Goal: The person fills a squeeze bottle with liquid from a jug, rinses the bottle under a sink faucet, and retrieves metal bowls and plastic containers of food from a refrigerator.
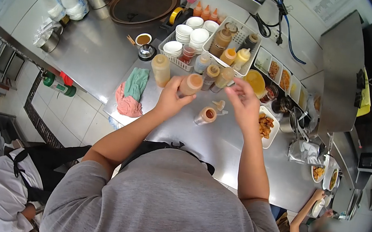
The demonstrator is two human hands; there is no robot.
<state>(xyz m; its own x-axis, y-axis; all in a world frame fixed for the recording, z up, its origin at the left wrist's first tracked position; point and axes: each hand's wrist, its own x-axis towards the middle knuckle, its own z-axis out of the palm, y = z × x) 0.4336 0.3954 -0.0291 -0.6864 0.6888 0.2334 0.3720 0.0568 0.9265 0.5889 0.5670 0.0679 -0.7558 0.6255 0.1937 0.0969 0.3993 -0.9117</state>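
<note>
My left hand (174, 96) is wrapped round a squeeze bottle (191, 84) with pale orange contents, held tilted above the steel counter. My right hand (243, 99) is raised to its right, fingers apart and slightly blurred, with nothing visible in them. Between my forearms, an uncapped squeeze bottle (205, 116) shows red-brown sauce through its mouth. Beside it lie pale nozzle caps (219, 104). Behind my hands stand more squeeze bottles, including a brown one (210, 76) and a tan one (223, 79). A taller pale yellow bottle (160, 69) stands left of my left hand.
Green and pink cloths (134, 91) lie at left. Behind are a basket of small white bowls (173, 48), a bottle basket (235, 31) and a service bell (147, 52). At right sits a dish of fried pieces (265, 127). Other people stand at lower left and lower right.
</note>
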